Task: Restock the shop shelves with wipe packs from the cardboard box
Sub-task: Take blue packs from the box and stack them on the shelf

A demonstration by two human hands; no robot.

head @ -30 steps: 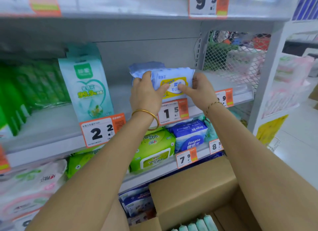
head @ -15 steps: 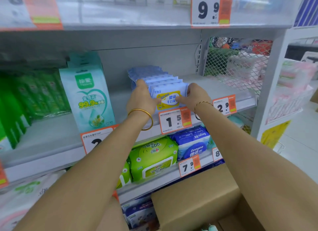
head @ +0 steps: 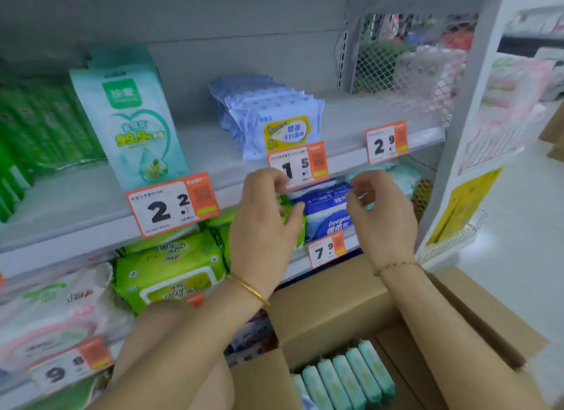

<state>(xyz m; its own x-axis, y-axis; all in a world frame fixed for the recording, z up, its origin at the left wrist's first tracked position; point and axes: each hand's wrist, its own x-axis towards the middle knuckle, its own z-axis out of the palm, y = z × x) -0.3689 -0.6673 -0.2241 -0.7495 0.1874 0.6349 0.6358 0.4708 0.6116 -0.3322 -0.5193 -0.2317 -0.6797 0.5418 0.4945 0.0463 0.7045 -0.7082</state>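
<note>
While the left hand (head: pixel 262 223) and right hand (head: pixel 381 217) hover loosely curled and empty, blue wipe packs (head: pixel 274 119) stand on the shelf (head: pixel 198 153) above. Mint wipe packs (head: pixel 348 376) stand on edge in the cardboard box (head: pixel 335 303) directly below, nearer the right hand.

Two hands (head: pixel 262 226); five numbered price tags (head: pixel 172 206); one cardboard box (head: pixel 332 303).

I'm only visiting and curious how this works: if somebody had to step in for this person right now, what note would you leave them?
Left hand and right hand: both empty, fingers loosely curled, in front of the shelf edge.
Blue wipe packs stand in a row on the shelf behind the 1.5 price tag; that lot is placed.
Cardboard box sits open below, with mint-green packs inside.
Left to do: take those out and shelve them.
</note>
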